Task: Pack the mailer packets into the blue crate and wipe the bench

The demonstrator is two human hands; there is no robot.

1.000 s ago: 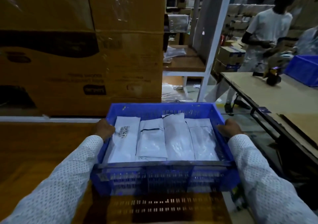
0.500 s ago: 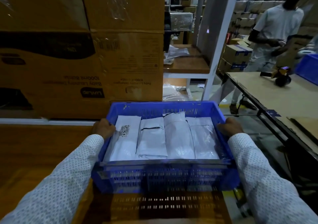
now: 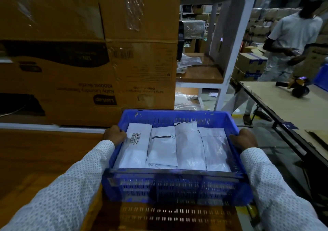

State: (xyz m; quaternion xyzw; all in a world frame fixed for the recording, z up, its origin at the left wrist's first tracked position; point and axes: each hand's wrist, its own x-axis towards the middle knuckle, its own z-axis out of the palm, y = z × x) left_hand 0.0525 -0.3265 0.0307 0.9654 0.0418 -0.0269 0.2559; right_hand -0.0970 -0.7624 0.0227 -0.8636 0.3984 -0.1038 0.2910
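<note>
Over bench (image 3: 44,159) | left hand (image 3: 115,135), right hand (image 3: 243,139) grip blue crate (image 3: 177,188) rims | fingertips hidden

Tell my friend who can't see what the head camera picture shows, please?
Two hands, left hand and right hand, grip the sides of a blue crate over a wooden bench. Four white mailer packets lie side by side inside. Cardboard boxes stand behind.
</note>
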